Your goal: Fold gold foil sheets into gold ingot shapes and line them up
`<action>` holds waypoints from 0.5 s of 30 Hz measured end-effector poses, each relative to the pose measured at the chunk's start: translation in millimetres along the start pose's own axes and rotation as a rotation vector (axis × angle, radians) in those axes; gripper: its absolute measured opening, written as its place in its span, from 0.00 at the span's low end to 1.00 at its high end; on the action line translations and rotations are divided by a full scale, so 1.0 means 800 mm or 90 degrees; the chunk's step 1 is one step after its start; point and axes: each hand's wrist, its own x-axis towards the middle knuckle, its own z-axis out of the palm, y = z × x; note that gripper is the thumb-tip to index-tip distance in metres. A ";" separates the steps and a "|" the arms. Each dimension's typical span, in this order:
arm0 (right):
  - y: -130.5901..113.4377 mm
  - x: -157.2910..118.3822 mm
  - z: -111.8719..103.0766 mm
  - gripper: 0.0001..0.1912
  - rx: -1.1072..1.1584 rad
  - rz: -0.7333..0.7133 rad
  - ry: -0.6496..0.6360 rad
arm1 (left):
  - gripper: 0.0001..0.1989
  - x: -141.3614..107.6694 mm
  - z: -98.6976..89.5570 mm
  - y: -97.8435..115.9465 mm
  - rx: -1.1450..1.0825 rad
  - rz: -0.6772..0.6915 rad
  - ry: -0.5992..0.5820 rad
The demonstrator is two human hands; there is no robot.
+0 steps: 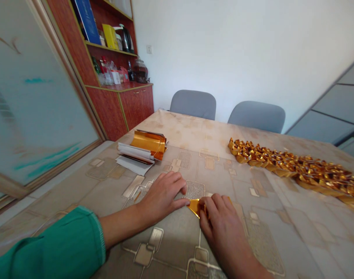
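Observation:
A small folded piece of gold foil paper (194,206) lies on the patterned tablecloth in front of me, its pointed left corner showing. My right hand (220,221) covers most of it, with curled fingers gripping it and pressing it against the table. My left hand (164,195) rests just to the left, fingers bent and thumb apart from them. That thumb's tip reaches the paper's left corner; the hand itself grips nothing that I can see. The part of the paper beneath my right hand is hidden.
Curled stacks of gold and white paper (149,145) lie at the table's far left. Long rows of folded gold foil pieces (293,166) stretch along the right. Beyond the table's far edge stand two grey chairs (193,104). A wooden cabinet (119,104) is at back left.

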 end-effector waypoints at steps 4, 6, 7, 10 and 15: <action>0.000 0.000 0.003 0.06 -0.035 -0.012 0.004 | 0.08 0.000 -0.004 0.000 -0.019 -0.014 0.006; -0.001 0.001 0.003 0.06 -0.045 -0.016 0.006 | 0.08 -0.002 -0.005 0.002 -0.010 -0.016 0.025; -0.001 0.002 0.003 0.06 -0.049 -0.016 0.006 | 0.08 -0.003 -0.004 0.004 0.010 0.002 0.045; -0.001 0.003 0.002 0.06 -0.056 -0.018 0.008 | 0.04 -0.010 0.006 0.015 0.097 0.154 0.098; -0.001 0.002 0.000 0.06 -0.069 -0.028 0.015 | 0.08 -0.024 0.026 0.034 0.156 0.278 0.035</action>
